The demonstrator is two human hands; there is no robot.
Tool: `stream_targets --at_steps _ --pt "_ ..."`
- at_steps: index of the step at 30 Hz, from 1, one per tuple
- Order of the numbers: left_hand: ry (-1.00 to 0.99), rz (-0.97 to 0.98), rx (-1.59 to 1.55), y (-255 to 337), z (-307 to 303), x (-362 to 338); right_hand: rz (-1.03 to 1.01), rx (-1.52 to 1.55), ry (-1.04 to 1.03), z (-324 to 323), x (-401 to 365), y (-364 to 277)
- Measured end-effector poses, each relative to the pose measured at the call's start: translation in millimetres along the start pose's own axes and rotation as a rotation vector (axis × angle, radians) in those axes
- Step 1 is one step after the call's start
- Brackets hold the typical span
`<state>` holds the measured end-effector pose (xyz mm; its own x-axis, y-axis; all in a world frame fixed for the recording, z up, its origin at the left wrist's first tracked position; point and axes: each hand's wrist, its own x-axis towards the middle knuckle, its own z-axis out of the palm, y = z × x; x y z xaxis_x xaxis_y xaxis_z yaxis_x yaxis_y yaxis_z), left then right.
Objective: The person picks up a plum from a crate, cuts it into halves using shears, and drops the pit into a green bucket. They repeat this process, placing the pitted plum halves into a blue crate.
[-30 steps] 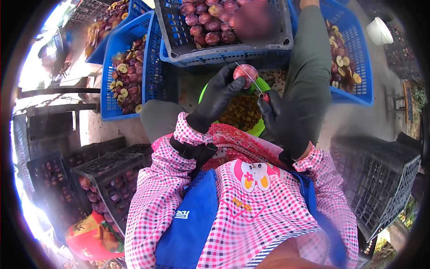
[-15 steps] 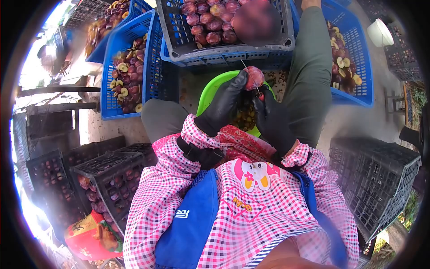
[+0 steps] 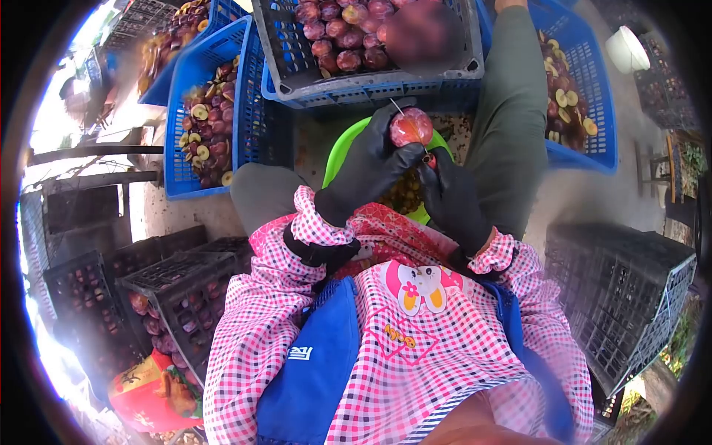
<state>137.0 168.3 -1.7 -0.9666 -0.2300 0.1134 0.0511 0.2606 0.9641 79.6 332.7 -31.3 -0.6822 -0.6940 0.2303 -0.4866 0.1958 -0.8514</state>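
Black gloves cover both hands. My left hand (image 3: 371,156) is closed around a reddish plum (image 3: 411,127), its thumb below the fruit. My right hand (image 3: 449,191) is closed on a small red-handled tool (image 3: 430,159) just under the plum. A thin metal spike (image 3: 396,106) sticks out past the plum's upper left side; where it passes behind or through the fruit is hidden. Beneath both hands is a green basin (image 3: 343,147) with small yellowish pieces (image 3: 404,194) inside.
A black crate (image 3: 371,85) of whole plums stands ahead. Blue crates (image 3: 172,159) (image 3: 604,111) with cut plums are on both sides. Black crates (image 3: 174,278) (image 3: 619,297) flank me. A white bucket (image 3: 627,50) is at upper right.
The plum and my left hand have moved slightly left and toward me. My left thumb now lies lower, below the fruit, and more of the plum's face shows.
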Motion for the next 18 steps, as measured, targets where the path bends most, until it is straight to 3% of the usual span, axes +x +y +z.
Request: stream_targets --at_steps 2,3,5,6,8,10,11,13,14,15,16,17,18 --pt "0.006 -0.108 -0.285 -7.0 -0.3 2.5 -0.030 -0.003 0.001 -0.3 5.6 -0.7" --pt "0.006 -0.110 -0.282 -8.3 0.2 1.2 -0.038 -0.044 0.031 0.8 6.1 -2.4" --pt "-0.066 -0.320 -0.929 -10.7 2.6 -3.0 -0.040 -0.084 0.056 2.0 3.4 -2.0" --pt "-0.066 -0.320 -0.931 -10.2 2.5 -2.6 -0.022 -0.041 0.015 1.1 2.9 -0.1" --pt "0.017 -0.033 -0.212 -8.2 1.0 -3.3 -0.001 0.002 -0.027 2.5 0.7 3.0" --pt "-0.019 -0.004 -0.132 -14.6 -5.7 2.7 0.245 0.397 -0.108 5.1 1.4 4.3" --pt "-0.050 0.022 -0.051 -18.3 -7.9 4.9 0.241 0.397 -0.107 2.0 3.3 4.8" --pt "-0.022 -0.005 -0.116 -24.6 -6.1 3.8 0.496 0.535 -0.272 -10.0 11.0 -2.9" --pt "0.002 -0.033 -0.184 -29.1 -6.2 4.6 0.495 0.538 -0.268 -15.9 13.6 -11.9" --pt "0.006 -0.037 -0.187 -37.5 -9.1 5.0 0.427 0.529 -0.113 -23.8 13.8 -24.0" --pt "-0.069 -0.161 -0.354 -45.7 -13.5 3.7 0.362 0.518 0.035 -28.9 11.7 -31.8" --pt "-0.158 -0.281 -0.518 -53.0 -15.7 3.3 0.369 0.516 0.038 -31.5 15.7 -31.0" --pt "-0.167 -0.278 -0.519 -40.9 -9.8 2.4 0.145 0.172 0.092 -34.8 26.5 -26.2"
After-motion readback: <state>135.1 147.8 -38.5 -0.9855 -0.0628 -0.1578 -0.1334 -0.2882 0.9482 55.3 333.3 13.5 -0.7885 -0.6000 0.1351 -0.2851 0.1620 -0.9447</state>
